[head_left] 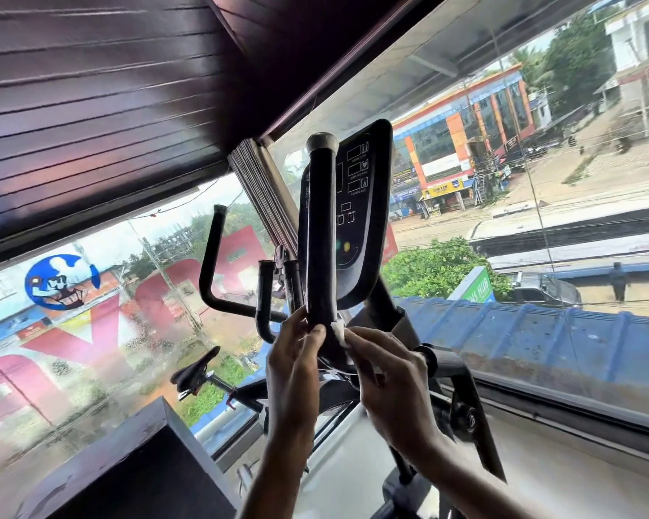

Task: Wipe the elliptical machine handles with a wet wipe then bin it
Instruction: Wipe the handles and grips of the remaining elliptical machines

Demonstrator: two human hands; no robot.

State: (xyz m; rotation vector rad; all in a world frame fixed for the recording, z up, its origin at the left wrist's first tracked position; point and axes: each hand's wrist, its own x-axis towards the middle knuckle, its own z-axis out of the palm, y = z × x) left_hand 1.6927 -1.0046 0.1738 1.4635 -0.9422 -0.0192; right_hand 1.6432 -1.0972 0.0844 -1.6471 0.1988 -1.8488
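Pinching the wet wipe (338, 332) against the handle (321, 234) near its lower end, your right hand (384, 372) sits just right of the bar; your left hand (296, 354) seems to curl round its other side. Its long axis runs upward, away from both hands.

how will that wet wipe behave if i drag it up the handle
Probably floppy: the wet wipe bends against the handle where the right hand pinches it. Likely very light, since fingertips alone hold it. It may bunch or snag rather than glide, as it looks crumpled small.
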